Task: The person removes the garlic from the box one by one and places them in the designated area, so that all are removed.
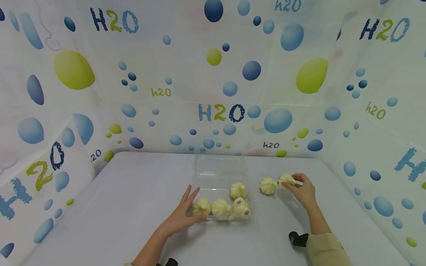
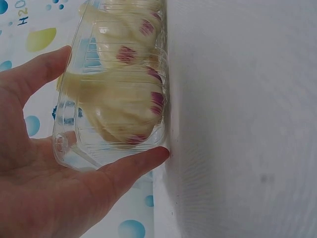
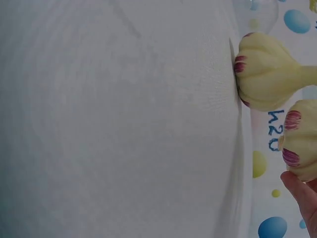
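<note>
White cloth walls [image 1: 186,62] with blue and green dots and the letters H2O stand around a white counter [image 1: 143,177]. Over the right part of the counter, a pale garlic bulb [image 1: 285,182] is in the right hand [image 1: 304,191]. That hand's grip is pinched on it, from its right side. The right wrist view shows purple marks on the bulb, and it looks lifted a bit off the counter. Just beside it, on the left, a loose garlic bulb [image 1: 268,186] sits on the counter.

Farther left is a clear plastic box [image 1: 213,193]. Four more garlic bulbs [image 1: 221,208] sit in it: three in a row at the front and one behind, at the right. The front one on the right is tipped, so its purple spots show. The box's lid [image 1: 219,166] is open and lies on the far side. The left hand [image 1: 183,213] touches the box at its front left corner. Its grip is spread wide, thumb at the front and fingers at the left side.

One tan sleeve [image 1: 326,249] covers the right arm, and a black thing [image 1: 299,239] shows under that wrist.
</note>
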Tool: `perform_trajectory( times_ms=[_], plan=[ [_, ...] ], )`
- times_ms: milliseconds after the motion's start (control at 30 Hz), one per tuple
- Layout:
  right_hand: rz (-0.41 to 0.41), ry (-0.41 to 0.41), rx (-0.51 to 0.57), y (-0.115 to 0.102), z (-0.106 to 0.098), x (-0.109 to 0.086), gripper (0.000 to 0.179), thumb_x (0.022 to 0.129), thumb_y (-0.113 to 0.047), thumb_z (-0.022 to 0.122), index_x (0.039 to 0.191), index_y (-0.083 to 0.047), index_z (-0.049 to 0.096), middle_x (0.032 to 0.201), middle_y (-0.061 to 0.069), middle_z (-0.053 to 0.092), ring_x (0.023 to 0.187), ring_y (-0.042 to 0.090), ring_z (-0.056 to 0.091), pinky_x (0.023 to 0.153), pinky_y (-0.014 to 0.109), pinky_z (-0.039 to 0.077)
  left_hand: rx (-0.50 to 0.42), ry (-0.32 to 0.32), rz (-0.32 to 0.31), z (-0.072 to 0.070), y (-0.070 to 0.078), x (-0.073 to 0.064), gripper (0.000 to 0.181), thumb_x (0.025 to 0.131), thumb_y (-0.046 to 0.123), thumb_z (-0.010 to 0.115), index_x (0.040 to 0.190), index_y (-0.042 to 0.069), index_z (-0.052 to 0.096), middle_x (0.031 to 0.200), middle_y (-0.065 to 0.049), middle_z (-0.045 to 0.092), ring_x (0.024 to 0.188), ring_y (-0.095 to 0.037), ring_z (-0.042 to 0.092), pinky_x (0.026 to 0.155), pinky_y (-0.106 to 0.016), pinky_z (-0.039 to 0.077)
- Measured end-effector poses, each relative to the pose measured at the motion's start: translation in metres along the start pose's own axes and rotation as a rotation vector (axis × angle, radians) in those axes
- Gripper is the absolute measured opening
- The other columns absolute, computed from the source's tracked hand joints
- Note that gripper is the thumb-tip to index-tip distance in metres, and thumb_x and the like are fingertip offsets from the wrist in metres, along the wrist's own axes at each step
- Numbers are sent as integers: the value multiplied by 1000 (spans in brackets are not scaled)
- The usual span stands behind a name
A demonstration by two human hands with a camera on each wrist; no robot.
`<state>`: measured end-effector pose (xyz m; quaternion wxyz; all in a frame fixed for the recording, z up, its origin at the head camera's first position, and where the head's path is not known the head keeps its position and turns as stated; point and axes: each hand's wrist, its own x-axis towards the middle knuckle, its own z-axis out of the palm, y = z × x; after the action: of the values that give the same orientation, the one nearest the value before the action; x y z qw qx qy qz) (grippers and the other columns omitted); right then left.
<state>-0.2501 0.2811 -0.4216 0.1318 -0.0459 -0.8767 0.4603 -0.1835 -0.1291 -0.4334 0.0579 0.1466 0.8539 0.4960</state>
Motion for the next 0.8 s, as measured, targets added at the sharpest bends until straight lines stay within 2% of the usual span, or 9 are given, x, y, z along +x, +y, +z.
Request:
perform_trajectory(
  times_ms=[133,333,800],
  plan=[
    [1,-22,12,4,3,6,61,81,-35,69,122,3,43,126,28,43,110,45,49,88,46,44,6,8,4,1,0,2,88,78,36,71,147,22,20,152,-13,-7,126,-46,30,96,-65,22],
    [3,-34,-47,8,4,13,56,81,-31,70,117,4,46,122,31,46,106,45,51,83,45,46,-2,9,5,3,0,5,88,78,35,71,147,21,19,152,-14,-8,126,-47,30,96,-64,23],
    [59,-98,-73,18,8,29,55,80,-29,70,115,5,45,124,31,43,112,44,43,85,50,41,-2,16,4,6,2,12,87,78,34,71,147,20,20,152,-14,-8,127,-46,30,96,-64,23]
  ],
)
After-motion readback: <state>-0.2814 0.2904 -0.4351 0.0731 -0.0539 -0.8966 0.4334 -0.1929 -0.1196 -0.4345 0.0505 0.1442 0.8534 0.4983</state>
